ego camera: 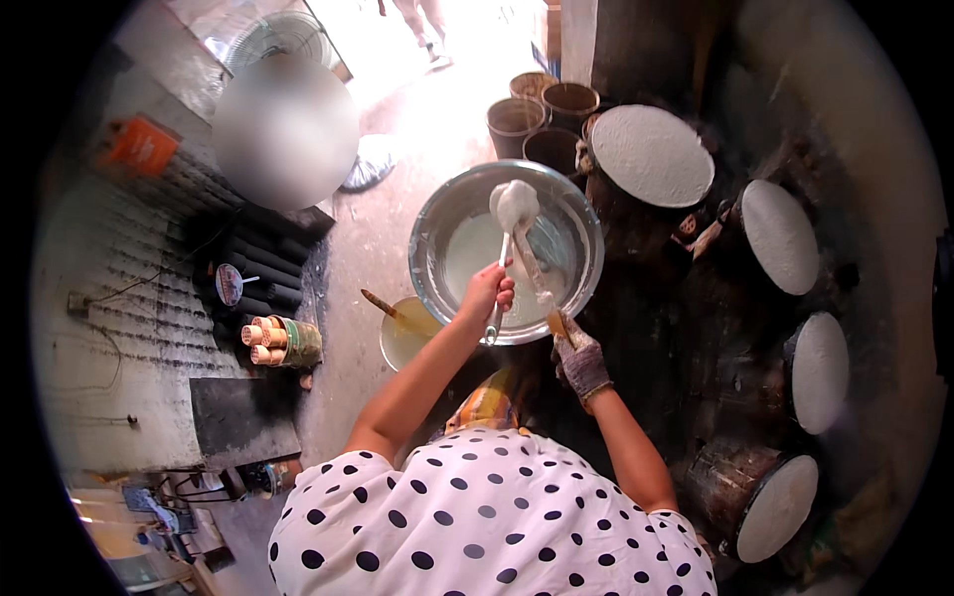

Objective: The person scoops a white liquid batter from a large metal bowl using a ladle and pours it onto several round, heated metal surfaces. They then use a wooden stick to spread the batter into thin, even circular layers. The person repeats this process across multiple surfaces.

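My bare left hand [486,292] grips the pale handle of a ladle [505,249] above a wide metal basin [414,249]. A lump of sticky white paste [516,203] covers the ladle's head, so its shape is hidden. In a knitted work glove, my right hand [583,363] holds the tan handle of a long flat scraper [529,261]. White paste coats its blade, and the tip meets the lump at the ladle. Inside the basin lies a pool of whitish batter [477,257].
Left of the basin, a bowl [385,346] of yellowish liquid holds a brush [378,302]. Dark buckets [516,118] cluster beyond it. Several drum-like stoves with round white tops [652,155] curve along the right. Perforated briquettes [266,337] and stacked dark cylinders [268,257] line the left wall.
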A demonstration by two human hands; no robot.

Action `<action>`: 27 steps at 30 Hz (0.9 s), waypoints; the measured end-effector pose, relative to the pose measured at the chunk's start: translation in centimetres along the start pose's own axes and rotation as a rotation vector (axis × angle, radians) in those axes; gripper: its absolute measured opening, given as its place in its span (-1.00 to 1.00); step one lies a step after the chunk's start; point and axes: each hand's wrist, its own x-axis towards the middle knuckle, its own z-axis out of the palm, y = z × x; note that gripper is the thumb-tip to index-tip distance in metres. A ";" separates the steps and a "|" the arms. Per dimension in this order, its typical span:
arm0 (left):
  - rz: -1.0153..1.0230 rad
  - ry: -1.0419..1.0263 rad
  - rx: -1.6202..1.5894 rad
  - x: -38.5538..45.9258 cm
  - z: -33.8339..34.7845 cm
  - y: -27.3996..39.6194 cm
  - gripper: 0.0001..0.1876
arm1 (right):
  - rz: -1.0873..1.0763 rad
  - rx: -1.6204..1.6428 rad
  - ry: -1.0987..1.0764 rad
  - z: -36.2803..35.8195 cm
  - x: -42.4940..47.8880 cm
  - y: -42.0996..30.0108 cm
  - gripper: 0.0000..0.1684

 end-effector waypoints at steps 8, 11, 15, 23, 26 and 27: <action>0.354 -0.077 0.314 -8.6 3.2 14.9 -0.67 | -0.437 -0.060 0.191 -5.1 -2.3 -11.8 -0.64; 0.071 -0.108 0.220 -5.2 0.0 16.1 -0.65 | -0.899 -0.579 0.525 -4.1 -1.8 -10.1 -0.65; -0.364 -0.243 -0.227 -0.7 0.3 11.7 -0.67 | -0.568 -0.898 0.559 -3.4 -3.0 -2.9 -0.67; -0.587 -0.559 0.005 -4.1 12.3 -6.2 -0.65 | -0.184 -0.800 0.934 -9.6 -19.4 9.5 -0.42; -0.521 -0.752 0.259 -4.1 16.4 -11.5 -0.60 | 0.051 -0.891 1.125 -9.7 -25.3 10.7 -0.43; -0.372 -0.845 0.463 -5.2 17.4 -13.1 -0.56 | 0.038 -0.912 1.210 -9.7 -27.8 11.3 -0.43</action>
